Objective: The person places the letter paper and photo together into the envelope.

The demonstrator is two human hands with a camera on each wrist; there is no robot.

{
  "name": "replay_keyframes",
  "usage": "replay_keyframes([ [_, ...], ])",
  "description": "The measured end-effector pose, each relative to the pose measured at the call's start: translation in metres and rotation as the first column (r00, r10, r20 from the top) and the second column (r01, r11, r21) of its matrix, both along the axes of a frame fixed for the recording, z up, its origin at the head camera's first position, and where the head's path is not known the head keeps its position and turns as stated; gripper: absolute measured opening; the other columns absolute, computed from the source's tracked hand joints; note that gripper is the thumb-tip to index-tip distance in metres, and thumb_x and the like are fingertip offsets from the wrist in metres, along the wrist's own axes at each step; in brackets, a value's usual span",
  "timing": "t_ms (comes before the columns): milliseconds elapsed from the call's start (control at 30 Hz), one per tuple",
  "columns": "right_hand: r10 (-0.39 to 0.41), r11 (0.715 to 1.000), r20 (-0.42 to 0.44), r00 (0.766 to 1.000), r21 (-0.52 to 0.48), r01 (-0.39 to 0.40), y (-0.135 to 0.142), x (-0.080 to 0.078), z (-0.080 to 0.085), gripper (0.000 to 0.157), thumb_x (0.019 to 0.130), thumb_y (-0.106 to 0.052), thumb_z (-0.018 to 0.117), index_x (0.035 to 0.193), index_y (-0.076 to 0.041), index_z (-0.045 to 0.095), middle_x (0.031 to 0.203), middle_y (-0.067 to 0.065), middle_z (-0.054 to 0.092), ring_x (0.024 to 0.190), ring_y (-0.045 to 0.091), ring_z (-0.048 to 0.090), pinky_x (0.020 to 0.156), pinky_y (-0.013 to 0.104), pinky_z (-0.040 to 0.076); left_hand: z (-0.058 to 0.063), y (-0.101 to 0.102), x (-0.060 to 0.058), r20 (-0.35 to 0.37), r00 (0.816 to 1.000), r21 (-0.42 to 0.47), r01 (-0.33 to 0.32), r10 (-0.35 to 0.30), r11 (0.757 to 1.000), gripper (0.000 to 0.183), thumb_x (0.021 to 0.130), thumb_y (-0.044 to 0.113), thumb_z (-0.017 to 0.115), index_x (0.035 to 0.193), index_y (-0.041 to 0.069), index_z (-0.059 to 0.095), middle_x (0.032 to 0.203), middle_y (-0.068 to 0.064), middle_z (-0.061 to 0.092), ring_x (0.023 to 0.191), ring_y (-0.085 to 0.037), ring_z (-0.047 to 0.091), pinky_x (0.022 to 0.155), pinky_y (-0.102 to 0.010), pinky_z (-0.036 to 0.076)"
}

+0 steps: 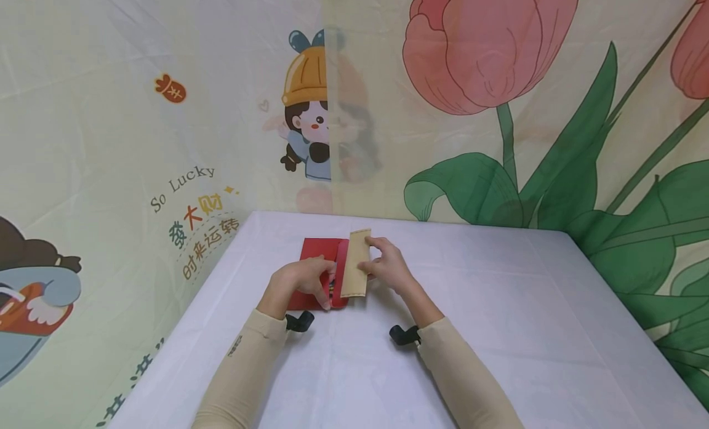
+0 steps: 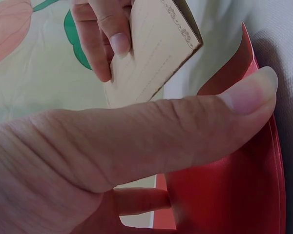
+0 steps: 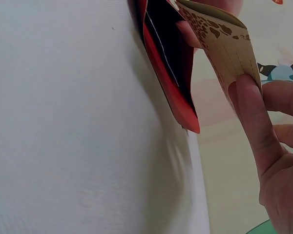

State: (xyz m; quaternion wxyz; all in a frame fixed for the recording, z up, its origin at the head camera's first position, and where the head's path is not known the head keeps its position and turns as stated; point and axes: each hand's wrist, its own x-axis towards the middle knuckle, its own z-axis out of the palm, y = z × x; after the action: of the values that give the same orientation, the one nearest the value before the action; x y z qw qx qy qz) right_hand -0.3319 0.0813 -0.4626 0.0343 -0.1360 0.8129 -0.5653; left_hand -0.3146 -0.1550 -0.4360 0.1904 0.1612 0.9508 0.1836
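Observation:
A red envelope (image 1: pixel 317 247) lies on the white table, its mouth gaping toward the right. My left hand (image 1: pixel 299 275) holds it at the mouth, the thumb (image 2: pixel 185 131) across the red edge and the fingers partly hidden. Just right of that mouth, my right hand (image 1: pixel 388 266) pinches a folded tan sheet of paper (image 1: pixel 356 266) between thumb and fingers. Printed lines and a brown ornamental border show on the paper (image 3: pixel 227 51) in the right wrist view. The sheet is tilted and raised beside the opened envelope (image 3: pixel 178 105).
The white-covered table (image 1: pixel 487 318) stretches to both sides. Behind it hangs a cloth backdrop (image 1: pixel 376 189) printed with tulips and cartoon figures. A small black wrist mount sticks out at the left sleeve (image 1: pixel 249 361) and another at the right sleeve (image 1: pixel 465 367).

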Motion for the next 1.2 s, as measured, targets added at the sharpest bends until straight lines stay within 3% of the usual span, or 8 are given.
replay_keyframes([
  [333,0.016,1.000,-0.009,1.000,-0.008,-0.016,-0.007,0.004,-0.004,0.075,0.089,-0.002,0.080,0.155,-0.002,0.045,0.152,0.013,0.049,0.077,0.016,0.073,0.068,0.034,0.062,0.001,0.001,0.000,0.014,1.000,-0.001,-0.018,0.018,1.000,0.051,0.066,0.032,0.099,0.101,0.019,0.064,0.158,-0.016,0.046,0.129,-0.029,0.046,0.082,-0.041,0.055],
  [533,0.033,0.999,0.013,0.999,0.009,-0.033,-0.015,0.006,-0.007,0.078,0.090,-0.003,0.079,0.157,-0.002,0.041,0.155,0.015,0.046,0.082,0.017,0.073,0.072,0.038,0.063,0.002,0.001,0.002,0.011,1.000,0.000,-0.012,0.012,1.000,0.051,0.066,0.031,0.100,0.099,0.019,0.063,0.155,-0.016,0.048,0.122,-0.027,0.049,0.078,-0.039,0.053],
  [700,0.070,0.997,0.025,0.997,0.036,-0.071,-0.019,0.009,-0.011,0.080,0.091,-0.003,0.079,0.159,-0.001,0.036,0.158,0.016,0.042,0.087,0.018,0.071,0.071,0.034,0.063,0.002,0.000,0.001,0.002,1.000,-0.002,0.002,-0.002,1.000,0.049,0.065,0.031,0.100,0.095,0.020,0.062,0.150,-0.015,0.052,0.117,-0.025,0.051,0.076,-0.039,0.050],
  [1033,0.111,0.991,0.046,0.993,0.067,-0.114,-0.022,0.010,-0.012,0.085,0.090,-0.002,0.080,0.161,-0.001,0.033,0.160,0.014,0.039,0.088,0.016,0.071,0.071,0.030,0.062,0.002,-0.001,-0.002,0.011,1.000,-0.009,0.005,-0.005,1.000,0.048,0.065,0.034,0.100,0.091,0.024,0.061,0.154,-0.017,0.050,0.116,-0.026,0.051,0.075,-0.038,0.048],
  [1200,0.108,0.983,0.011,0.994,0.148,-0.109,-0.023,0.012,-0.008,0.087,0.087,-0.005,0.083,0.160,0.000,0.035,0.159,0.016,0.041,0.083,0.015,0.067,0.069,0.027,0.060,0.002,-0.001,-0.002,0.019,1.000,-0.003,0.001,-0.001,1.000,0.048,0.065,0.034,0.100,0.092,0.024,0.062,0.156,-0.018,0.048,0.117,-0.027,0.051,0.074,-0.038,0.049],
])
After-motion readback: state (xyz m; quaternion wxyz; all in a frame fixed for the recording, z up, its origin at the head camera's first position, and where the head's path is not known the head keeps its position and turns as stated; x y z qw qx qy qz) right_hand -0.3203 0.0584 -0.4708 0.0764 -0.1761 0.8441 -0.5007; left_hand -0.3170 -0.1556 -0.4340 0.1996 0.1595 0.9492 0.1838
